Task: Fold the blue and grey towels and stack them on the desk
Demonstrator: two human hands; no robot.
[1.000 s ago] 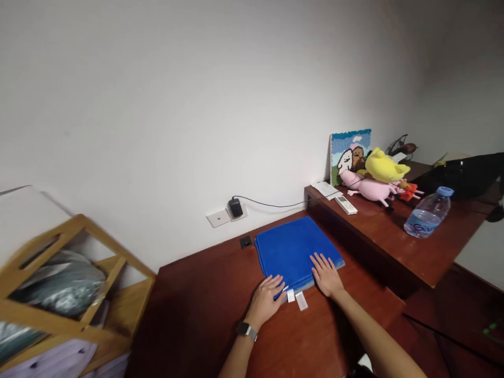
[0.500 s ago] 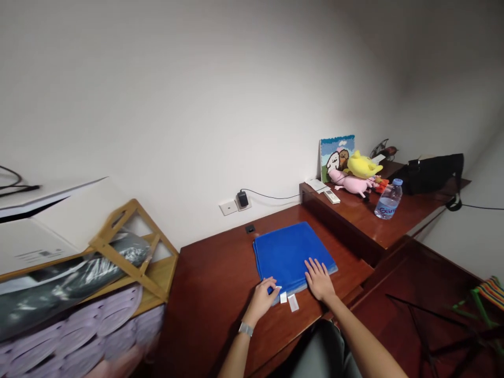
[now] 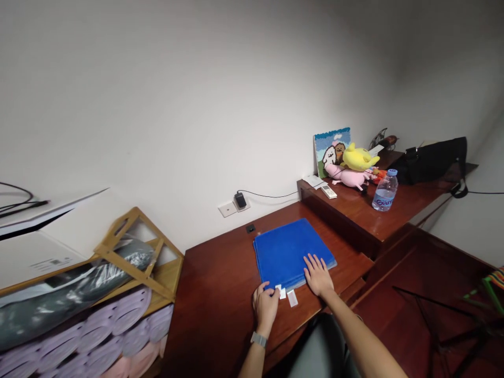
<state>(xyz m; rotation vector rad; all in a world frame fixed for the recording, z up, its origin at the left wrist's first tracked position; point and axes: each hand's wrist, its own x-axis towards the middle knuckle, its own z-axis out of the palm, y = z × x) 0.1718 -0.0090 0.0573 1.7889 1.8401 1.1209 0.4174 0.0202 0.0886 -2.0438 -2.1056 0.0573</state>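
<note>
A folded blue cloth (image 3: 289, 249) lies flat on the reddish-brown desk (image 3: 220, 294), with white tags (image 3: 292, 298) sticking out along its near edge. My left hand (image 3: 266, 303) is at the cloth's near left corner, its fingers bent in a pinch beside a small white tag; the fingertips are partly hidden, so what they hold is not certain. Spread flat, my right hand (image 3: 318, 275) rests on the near right part of the cloth. A metal-coloured band circles my left wrist.
On the raised shelf at right are a water bottle (image 3: 385, 191), plush toys (image 3: 359, 157), a white remote (image 3: 328, 191), a dog picture (image 3: 331, 149) and a black bag (image 3: 433, 160). A wooden rack (image 3: 165, 262) stands left; a charger (image 3: 240, 199) is plugged into the wall.
My left hand has shifted slightly right and down at the cloth's corner, its fingers turned more inward. My right hand stays flat on the cloth. The camera view has tilted a little.
</note>
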